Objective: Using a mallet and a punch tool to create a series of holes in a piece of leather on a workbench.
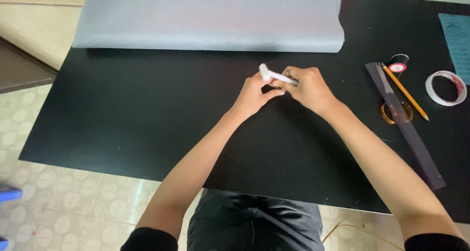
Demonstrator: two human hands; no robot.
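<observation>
I grip a white marker (274, 75) in both hands above the middle of the black table (122, 114). My right hand (308, 88) closes round its barrel, while my left hand (253, 95) pinches the capped end sticking out between them

Soft even daylight, faint shadows, sharp focus.

Bare forearms, black short sleeves (149, 239), dark trousers (254, 221)

both hands (281, 88) together mid-table, fingers curled, forearms angled inward
</observation>
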